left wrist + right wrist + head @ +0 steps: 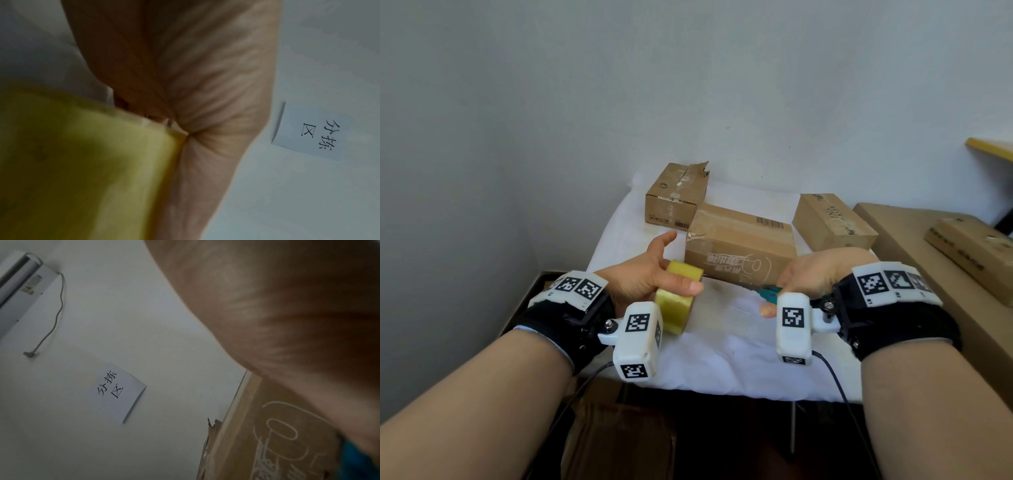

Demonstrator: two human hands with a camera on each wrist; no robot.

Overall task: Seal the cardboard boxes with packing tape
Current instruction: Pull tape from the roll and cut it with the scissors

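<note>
**Tape roll in one hand, green tool in the other**

The left hand (650,274) is palm up, with its thumb curled over the yellow tape roll (677,301). The roll stands on edge above the white table (739,342), and its hole faces sideways. The right hand (822,270) is curled around a green-handled tool (768,294) that points left. The printed box (739,246) lies just behind both hands, long side left to right.

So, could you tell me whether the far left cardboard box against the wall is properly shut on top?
No. The far left box has a torn top flap sticking up at its right edge, so its top is not flat and sealed.
</note>
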